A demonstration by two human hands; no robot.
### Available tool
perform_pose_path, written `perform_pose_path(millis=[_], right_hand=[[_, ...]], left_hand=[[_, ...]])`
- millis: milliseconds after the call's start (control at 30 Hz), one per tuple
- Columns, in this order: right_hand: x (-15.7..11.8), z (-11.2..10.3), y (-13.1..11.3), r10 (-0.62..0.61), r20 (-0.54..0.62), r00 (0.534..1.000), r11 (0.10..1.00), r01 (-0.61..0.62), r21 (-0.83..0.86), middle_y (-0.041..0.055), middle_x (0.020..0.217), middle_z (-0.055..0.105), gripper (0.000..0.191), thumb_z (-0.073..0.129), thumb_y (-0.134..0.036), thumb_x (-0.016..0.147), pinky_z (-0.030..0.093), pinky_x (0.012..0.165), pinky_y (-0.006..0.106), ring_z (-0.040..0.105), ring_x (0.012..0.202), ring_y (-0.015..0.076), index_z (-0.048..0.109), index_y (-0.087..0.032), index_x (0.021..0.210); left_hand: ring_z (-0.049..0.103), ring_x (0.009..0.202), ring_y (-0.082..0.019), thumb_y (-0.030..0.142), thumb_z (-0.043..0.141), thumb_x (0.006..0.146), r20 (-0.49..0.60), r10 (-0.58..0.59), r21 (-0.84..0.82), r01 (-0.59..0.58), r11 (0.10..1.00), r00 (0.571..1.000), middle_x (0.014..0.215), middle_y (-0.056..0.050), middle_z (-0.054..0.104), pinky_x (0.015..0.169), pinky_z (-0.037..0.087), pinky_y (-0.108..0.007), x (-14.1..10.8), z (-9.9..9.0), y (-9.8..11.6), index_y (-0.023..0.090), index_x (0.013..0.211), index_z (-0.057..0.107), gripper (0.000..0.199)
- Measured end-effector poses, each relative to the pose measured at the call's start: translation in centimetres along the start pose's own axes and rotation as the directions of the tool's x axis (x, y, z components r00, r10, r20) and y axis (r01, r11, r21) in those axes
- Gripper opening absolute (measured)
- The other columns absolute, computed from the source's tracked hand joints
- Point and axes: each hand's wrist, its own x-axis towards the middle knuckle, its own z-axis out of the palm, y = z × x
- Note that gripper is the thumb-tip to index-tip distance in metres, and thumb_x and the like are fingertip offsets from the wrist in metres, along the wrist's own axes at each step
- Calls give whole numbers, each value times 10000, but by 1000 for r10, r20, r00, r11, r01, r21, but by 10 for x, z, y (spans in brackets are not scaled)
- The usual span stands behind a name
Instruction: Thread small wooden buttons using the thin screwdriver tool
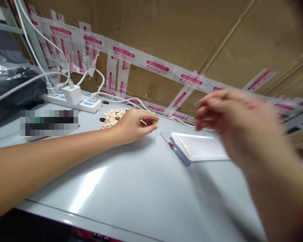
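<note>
My left hand (132,126) reaches over the grey table from the left. Its thumb and fingertips pinch a small yellow two-holed bead (155,122). Behind that hand lies a pile of similar oval pieces (112,116), mostly cream, with a few brown, yellow, black and pink ones; the hand covers part of the pile. My right hand (232,117) is raised at the right and smeared by motion, its fingers partly curled. Whether anything is in it I cannot make out. Below and left of it are a white padded envelope (202,148) and a small screwdriver (176,150) with a translucent bluish handle.
At the back left, a white power strip (88,104) carries plugs and a white adapter (72,94). White cables (138,101) run along the cardboard (154,30) behind the table (131,188). A blurred-out object (50,123) lies at left, near a dark plastic bag (12,79).
</note>
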Motion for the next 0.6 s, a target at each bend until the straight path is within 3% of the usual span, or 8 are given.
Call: perform_pose_path(millis=[67,167,233,367,600], right_hand=[[-7,20,26,116,67,991,991,-120,54,3,684,608,102,636,-267,824,463,537,283,581,598,130,618,-199,751],[-16,40,58,238,222,946,961,-262,86,39,802,647,256,699,-448,777,475,522,270,609,676,161,639,-200,804],[-19,44,64,216,283,934,958,-259,125,47,842,655,322,704,-515,766,491,547,274,619,723,173,652,-203,827],[-22,43,57,162,272,949,978,-191,85,45,834,661,323,736,-510,755,484,554,267,612,732,170,669,-203,832],[-23,44,64,148,334,931,985,-168,32,42,824,669,307,647,-510,843,501,645,296,620,762,173,665,-203,849]], left_hand=[[707,773,-134,220,706,802,-3,3,-10,-3,1000,1000,939,-52,773,720,606,-237,0,1,0,154,1008,763,224],[703,781,-135,210,699,808,-4,51,-2,-51,999,999,946,-52,771,715,591,-235,0,1,0,150,1012,760,221],[690,774,-133,200,683,820,18,118,71,-119,990,993,925,-35,771,690,564,-236,0,1,-1,173,1005,761,203],[670,748,-128,189,649,848,64,248,177,-255,951,967,875,-6,763,694,511,-252,-1,0,0,213,1000,755,187],[675,764,-130,191,625,876,141,312,171,-334,927,939,864,-14,754,712,493,-252,-2,0,2,204,974,749,159]])
